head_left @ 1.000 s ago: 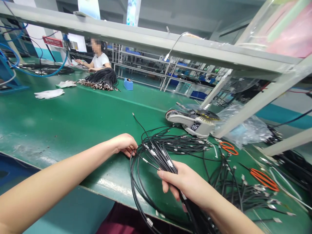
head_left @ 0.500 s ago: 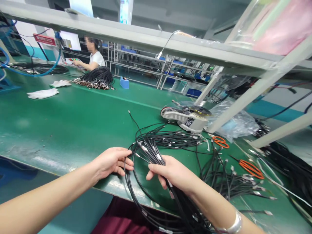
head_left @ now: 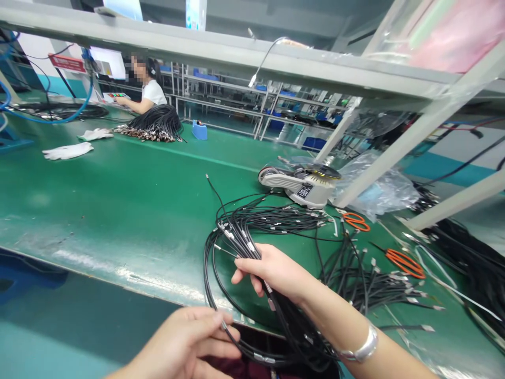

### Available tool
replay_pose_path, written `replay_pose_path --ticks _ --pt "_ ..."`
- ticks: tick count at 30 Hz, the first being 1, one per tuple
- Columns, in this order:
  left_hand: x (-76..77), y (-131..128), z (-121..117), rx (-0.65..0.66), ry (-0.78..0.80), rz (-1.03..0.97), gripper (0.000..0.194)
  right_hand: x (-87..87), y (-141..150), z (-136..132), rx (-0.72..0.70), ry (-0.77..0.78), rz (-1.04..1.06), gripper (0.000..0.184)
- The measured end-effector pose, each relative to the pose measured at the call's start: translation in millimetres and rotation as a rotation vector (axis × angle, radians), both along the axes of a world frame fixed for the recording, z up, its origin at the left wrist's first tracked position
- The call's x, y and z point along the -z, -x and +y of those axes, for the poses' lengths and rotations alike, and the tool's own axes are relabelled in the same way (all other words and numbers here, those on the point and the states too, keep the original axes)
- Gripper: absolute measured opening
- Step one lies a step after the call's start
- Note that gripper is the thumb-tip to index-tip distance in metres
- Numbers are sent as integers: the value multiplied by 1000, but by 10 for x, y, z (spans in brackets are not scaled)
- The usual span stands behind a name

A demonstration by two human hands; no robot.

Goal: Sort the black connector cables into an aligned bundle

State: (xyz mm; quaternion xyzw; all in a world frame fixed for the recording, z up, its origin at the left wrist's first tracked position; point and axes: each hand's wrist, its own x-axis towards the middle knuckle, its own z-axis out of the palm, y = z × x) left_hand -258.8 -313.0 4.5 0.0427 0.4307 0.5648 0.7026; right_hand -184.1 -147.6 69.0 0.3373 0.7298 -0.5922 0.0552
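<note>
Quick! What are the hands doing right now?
Left hand: closed, pinching one black cable.
Right hand: closed, holding a bundle of black cables.

The one camera is worn on the person's head and looks forward and down along the green workbench (head_left: 118,210). The left hand (head_left: 185,342) and right hand (head_left: 272,276) are very near at the bottom, a grey shelf rail (head_left: 236,60) crosses the top, and a co-worker (head_left: 147,87) sits far away.
</note>
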Motion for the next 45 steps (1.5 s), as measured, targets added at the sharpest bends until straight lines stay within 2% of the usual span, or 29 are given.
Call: replay_pose_path --ticks 3,5,8,12,15,19,22,24,27,30,35,39,43,45 --pt "120 -283 107 21 -65 -58 37 31 7 -13 -16 -11 22 11" --pt "134 -432 218 29 -136 -36 47 44 2 -19 -29 -33 30 10" --pt "28 -547 379 34 -195 79 55 39 -14 -18 -50 -81 9 14" --pt "-154 -518 515 24 -200 293 50 34 -24 -3 -102 -87 7 18" --pt "-162 -473 545 113 -174 370 46 43 -25 22 -167 -75 -23 19" --pt "-25 -430 381 206 -136 421 41 -30 -81 94 -201 -62 55 6" --pt "67 -305 97 271 -153 579 36 -157 -170 179 -148 85 160 6" --pt "76 -161 -84 238 -183 694 33 -229 -224 238 -74 214 196 13" --pt "-5 36 -191 74 -155 780 30 -269 -255 294 -23 304 223 20" --pt "-146 57 -61 -96 -155 767 25 -240 -227 291 -34 292 250 16" --pt "-299 -193 339 -130 -175 664 25 -166 -178 237 -58 279 246 9" --pt "-263 -310 536 -164 -247 532 28 -118 -173 203 -20 387 214 13" --pt "-209 -378 638 -260 -328 174 26 -80 -156 164 18 402 215 11" --pt "-199 -416 678 -322 -336 97 25 -70 -146 145 30 397 215 9"
